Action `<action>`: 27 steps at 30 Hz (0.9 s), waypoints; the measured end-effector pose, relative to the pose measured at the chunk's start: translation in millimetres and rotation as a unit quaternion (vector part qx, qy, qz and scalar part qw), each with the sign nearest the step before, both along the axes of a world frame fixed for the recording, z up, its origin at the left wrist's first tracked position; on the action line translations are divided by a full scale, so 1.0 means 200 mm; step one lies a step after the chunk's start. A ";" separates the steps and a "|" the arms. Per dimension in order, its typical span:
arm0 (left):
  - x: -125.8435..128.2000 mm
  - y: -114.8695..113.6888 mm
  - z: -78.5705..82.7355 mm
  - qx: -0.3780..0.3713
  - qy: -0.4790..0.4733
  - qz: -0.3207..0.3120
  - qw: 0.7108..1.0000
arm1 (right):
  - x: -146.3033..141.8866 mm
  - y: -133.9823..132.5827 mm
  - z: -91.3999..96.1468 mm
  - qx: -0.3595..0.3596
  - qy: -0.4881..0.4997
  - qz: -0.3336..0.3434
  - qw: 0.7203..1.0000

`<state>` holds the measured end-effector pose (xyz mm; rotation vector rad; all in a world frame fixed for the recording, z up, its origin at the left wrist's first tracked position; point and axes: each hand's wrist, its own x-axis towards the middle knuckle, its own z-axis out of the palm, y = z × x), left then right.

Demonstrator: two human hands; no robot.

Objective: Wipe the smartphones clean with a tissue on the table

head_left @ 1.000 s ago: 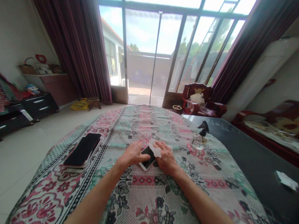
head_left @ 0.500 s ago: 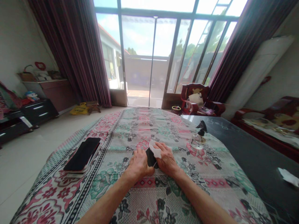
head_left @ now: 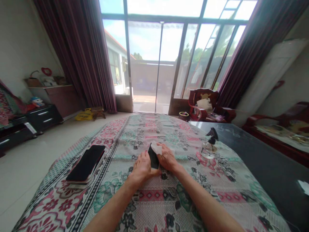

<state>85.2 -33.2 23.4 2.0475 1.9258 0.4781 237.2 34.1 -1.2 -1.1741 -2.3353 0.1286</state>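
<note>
A dark-screened smartphone (head_left: 154, 159) is between my hands, above the patterned tablecloth (head_left: 145, 206). My left hand (head_left: 143, 166) is closed around its left side, with the thumb along the lower edge. My right hand (head_left: 167, 157) holds a white tissue (head_left: 156, 148) against the upper part of the screen. Part of the phone is hidden under the tissue and fingers. To the left lies a stack of dark phones (head_left: 86, 162). A clear spray bottle (head_left: 209, 149) with a black trigger head stands to the right.
A dark glossy table (head_left: 256, 158) adjoins the cloth-covered one on the right, with a white crumpled piece (head_left: 303, 187) at its edge. Beyond are a red wooden chair (head_left: 205, 106) and a glass door (head_left: 149, 71). A black cabinet (head_left: 45, 119) stands at the far left.
My right hand and the tissue have moved up and slightly left towards the phone's top end, uncovering more of the lower screen. The camera view has shifted slightly.
</note>
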 end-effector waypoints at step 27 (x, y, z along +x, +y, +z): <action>-0.23 0.24 -0.13 0.062 -0.001 -0.185 0.981 | 0.01 0.04 -0.06 0.011 0.001 -0.003 1.000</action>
